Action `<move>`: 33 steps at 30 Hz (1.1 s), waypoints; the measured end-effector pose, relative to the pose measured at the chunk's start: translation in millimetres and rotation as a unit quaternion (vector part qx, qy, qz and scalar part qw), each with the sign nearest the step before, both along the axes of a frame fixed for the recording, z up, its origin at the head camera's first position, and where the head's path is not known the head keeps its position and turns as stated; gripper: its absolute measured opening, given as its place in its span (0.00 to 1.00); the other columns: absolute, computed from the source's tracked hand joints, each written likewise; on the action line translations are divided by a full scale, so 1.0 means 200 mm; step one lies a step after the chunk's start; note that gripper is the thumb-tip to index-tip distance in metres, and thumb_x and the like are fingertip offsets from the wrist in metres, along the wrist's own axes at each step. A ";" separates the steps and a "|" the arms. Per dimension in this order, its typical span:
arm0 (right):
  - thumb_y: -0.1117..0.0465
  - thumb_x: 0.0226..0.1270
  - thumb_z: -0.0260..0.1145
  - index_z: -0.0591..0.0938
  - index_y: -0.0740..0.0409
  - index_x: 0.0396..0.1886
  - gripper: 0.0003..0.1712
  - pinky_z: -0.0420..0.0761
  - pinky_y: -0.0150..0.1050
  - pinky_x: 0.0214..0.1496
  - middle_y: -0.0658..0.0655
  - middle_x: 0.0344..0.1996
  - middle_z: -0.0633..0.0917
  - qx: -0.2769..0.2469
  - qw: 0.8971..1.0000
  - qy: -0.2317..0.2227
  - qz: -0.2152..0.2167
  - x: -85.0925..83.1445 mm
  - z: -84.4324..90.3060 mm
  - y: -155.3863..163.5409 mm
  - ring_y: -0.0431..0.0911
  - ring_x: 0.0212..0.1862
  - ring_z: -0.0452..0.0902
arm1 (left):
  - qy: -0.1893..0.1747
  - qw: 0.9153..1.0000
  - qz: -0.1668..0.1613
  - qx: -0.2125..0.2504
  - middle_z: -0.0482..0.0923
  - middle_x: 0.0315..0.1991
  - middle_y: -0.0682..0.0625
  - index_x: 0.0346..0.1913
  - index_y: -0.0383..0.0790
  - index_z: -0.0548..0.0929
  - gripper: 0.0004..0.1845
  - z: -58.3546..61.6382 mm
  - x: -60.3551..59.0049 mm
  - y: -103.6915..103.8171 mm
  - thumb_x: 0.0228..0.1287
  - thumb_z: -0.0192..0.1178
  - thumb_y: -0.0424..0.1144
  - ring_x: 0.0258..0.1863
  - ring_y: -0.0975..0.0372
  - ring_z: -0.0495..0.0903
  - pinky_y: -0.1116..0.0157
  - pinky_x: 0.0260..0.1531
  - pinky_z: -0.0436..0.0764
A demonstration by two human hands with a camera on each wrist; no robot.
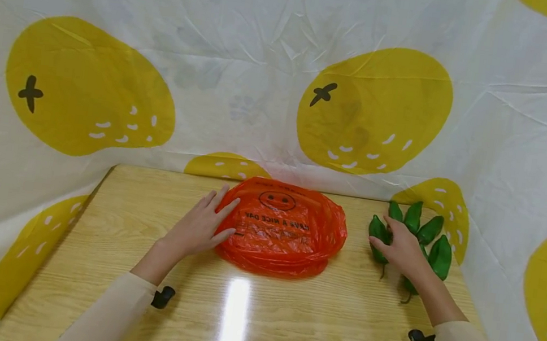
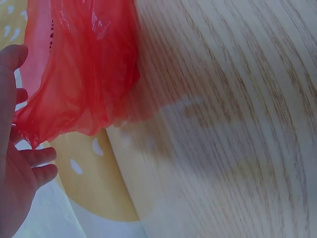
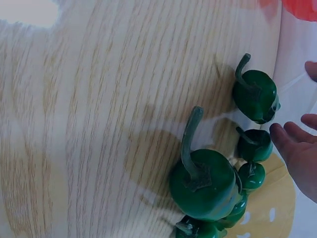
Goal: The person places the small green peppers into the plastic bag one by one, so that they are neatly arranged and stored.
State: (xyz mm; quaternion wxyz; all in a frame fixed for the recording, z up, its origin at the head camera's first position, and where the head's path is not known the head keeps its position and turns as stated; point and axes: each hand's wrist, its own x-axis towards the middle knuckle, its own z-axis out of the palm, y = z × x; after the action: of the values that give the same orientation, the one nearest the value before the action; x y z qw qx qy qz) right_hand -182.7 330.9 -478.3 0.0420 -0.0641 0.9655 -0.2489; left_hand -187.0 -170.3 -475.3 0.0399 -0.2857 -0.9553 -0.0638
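A red translucent plastic bag (image 1: 276, 233) with a printed smiling face and lettering lies spread at the back middle of the table. My left hand (image 1: 204, 223) is at its left edge with spread fingers; in the left wrist view, a bag corner (image 2: 37, 131) hangs beside the fingers, and contact is unclear. Several green peppers (image 1: 440, 256) with stems are grouped at the back right. Over this group is my right hand (image 1: 401, 247), thumb and fingers apart around the leftmost pepper (image 1: 379, 237). The right wrist view shows the fingers (image 3: 292, 136) close to that pepper (image 3: 255, 96), without a visible grip.
The light wood table (image 1: 173, 317) ends against a white hanging cloth (image 1: 241, 98) with yellow fruit prints, which encloses the back and both sides. A bright light reflection runs down the table's middle. Dark devices sit at both wrists.
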 end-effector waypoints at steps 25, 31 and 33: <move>0.62 0.70 0.70 0.63 0.76 0.75 0.42 0.81 0.66 0.56 0.82 0.65 0.70 0.001 1.000 -0.011 -0.026 -0.03 -0.05 -0.03 0.72 0.60 0.76 | -0.014 1.000 0.005 0.026 0.42 0.84 0.36 0.81 0.37 0.61 0.39 -0.06 0.00 0.02 0.74 0.62 0.49 0.72 0.37 0.67 0.44 0.70 0.74; 0.58 0.71 0.70 0.63 0.75 0.75 0.42 0.80 0.67 0.58 0.81 0.68 0.71 0.004 0.999 -0.034 -0.023 -0.03 -0.05 -0.04 0.72 0.62 0.76 | -0.007 0.999 0.007 0.033 0.43 0.84 0.37 0.79 0.35 0.62 0.38 -0.06 0.01 0.01 0.73 0.62 0.45 0.71 0.39 0.68 0.46 0.69 0.75; 0.56 0.72 0.70 0.64 0.75 0.75 0.42 0.81 0.65 0.56 0.80 0.65 0.74 0.010 0.999 -0.042 -0.024 -0.03 -0.06 -0.04 0.71 0.60 0.77 | -0.006 0.999 0.006 0.034 0.43 0.84 0.38 0.79 0.34 0.62 0.38 -0.06 0.01 0.01 0.73 0.63 0.44 0.71 0.39 0.68 0.46 0.68 0.76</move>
State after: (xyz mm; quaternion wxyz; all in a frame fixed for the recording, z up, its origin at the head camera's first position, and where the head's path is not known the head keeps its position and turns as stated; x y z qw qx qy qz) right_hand -189.3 322.2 -491.0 0.0776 -0.0300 0.9665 -0.2426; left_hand -185.3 -167.6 -487.8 0.0445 -0.2782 -0.9545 -0.0979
